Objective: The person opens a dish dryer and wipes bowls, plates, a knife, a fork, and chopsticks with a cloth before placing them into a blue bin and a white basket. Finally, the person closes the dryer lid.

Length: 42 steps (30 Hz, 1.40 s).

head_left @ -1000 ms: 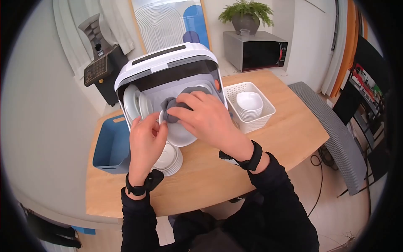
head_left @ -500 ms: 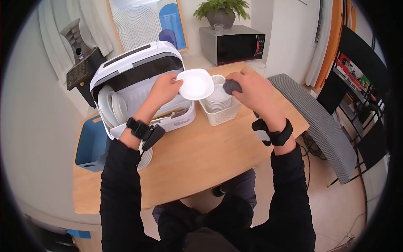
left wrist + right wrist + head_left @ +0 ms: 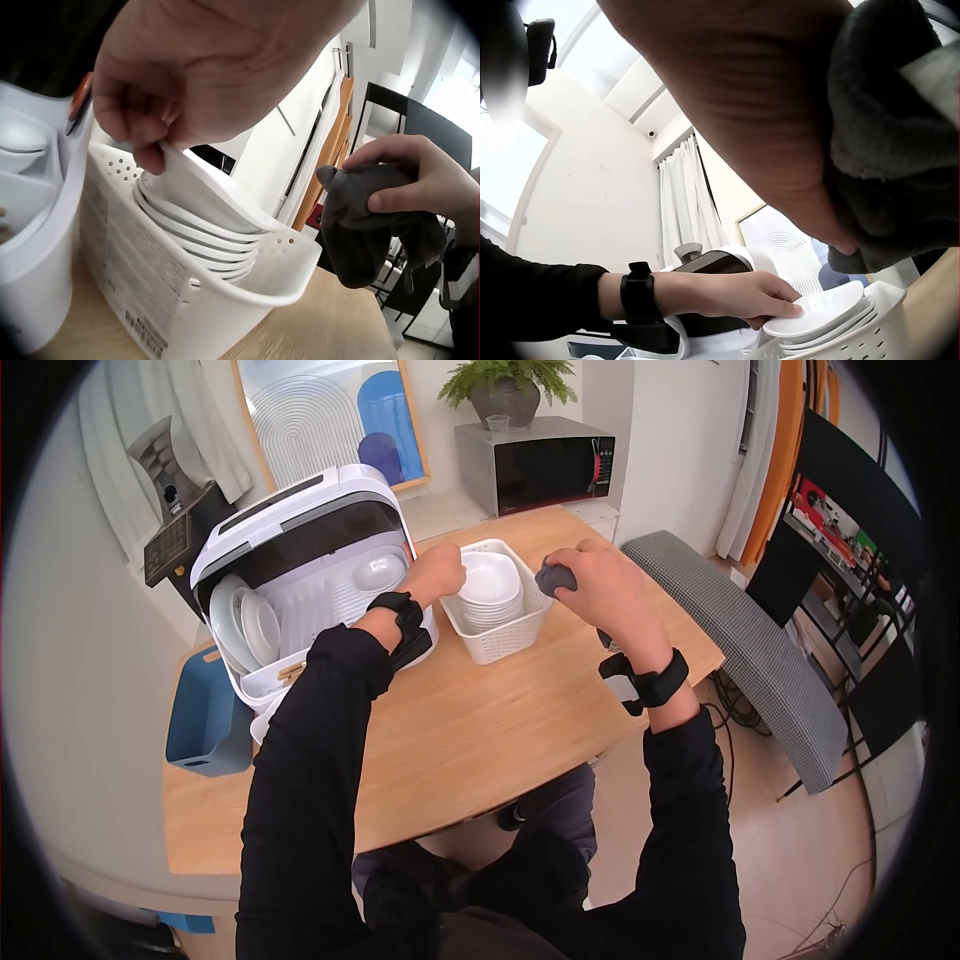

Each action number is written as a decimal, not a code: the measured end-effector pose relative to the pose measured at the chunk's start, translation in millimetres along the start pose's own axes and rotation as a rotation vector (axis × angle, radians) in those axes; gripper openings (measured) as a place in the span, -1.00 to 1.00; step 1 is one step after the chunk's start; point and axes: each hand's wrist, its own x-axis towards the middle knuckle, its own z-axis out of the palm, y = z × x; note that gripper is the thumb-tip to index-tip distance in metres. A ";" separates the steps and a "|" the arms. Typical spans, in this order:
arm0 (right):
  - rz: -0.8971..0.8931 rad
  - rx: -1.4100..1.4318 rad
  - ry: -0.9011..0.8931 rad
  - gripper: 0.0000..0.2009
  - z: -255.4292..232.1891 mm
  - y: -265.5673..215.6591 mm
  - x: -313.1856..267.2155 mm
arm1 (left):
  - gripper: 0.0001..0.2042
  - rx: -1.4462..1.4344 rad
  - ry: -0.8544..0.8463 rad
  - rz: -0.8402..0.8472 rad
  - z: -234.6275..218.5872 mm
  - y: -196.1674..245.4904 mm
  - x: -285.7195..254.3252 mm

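My left hand point(image 3: 437, 574) pinches the rim of a white square bowl point(image 3: 490, 578), which sits on top of a stack of like bowls point(image 3: 217, 244) in the white perforated basket point(image 3: 497, 648). In the left wrist view the thumb and fingers of the left hand point(image 3: 195, 82) are on the bowl's edge. To the right of the basket, my right hand point(image 3: 610, 592) grips a bunched dark grey cloth point(image 3: 556, 578), held in the air; the cloth point(image 3: 367, 217) hangs below the fingers in the left wrist view.
Left of the basket stands an open white dish cabinet point(image 3: 330, 575) with plates point(image 3: 258, 628) and a bowl point(image 3: 379, 571) inside. A blue bin point(image 3: 207, 720) is at the table's left end. A microwave point(image 3: 540, 467) stands behind the table point(image 3: 450, 760), a grey-checked bench point(image 3: 740, 650) to its right.
Both hands have left the cabinet and moved right. The left hand carried the white bowl onto the stack in the basket. The right hand still holds the cloth.
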 end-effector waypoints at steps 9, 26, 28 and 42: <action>-0.002 0.021 -0.006 -0.73 4.8 -2.8 0.0 | -0.68 0.138 -0.150 -0.020 3.9 3.1 8.5; -0.057 0.238 0.018 -0.70 5.5 -51.6 7.9 | -0.74 0.155 -0.098 -0.050 -69.4 -32.5 -36.6; -0.105 0.314 0.026 -0.70 12.1 -75.4 12.7 | -0.74 0.053 -0.248 -0.191 -87.8 -60.1 -44.4; -0.226 0.385 -0.164 -0.71 90.2 -136.0 27.0 | -0.74 0.008 -0.159 -0.515 -47.3 -162.2 -0.8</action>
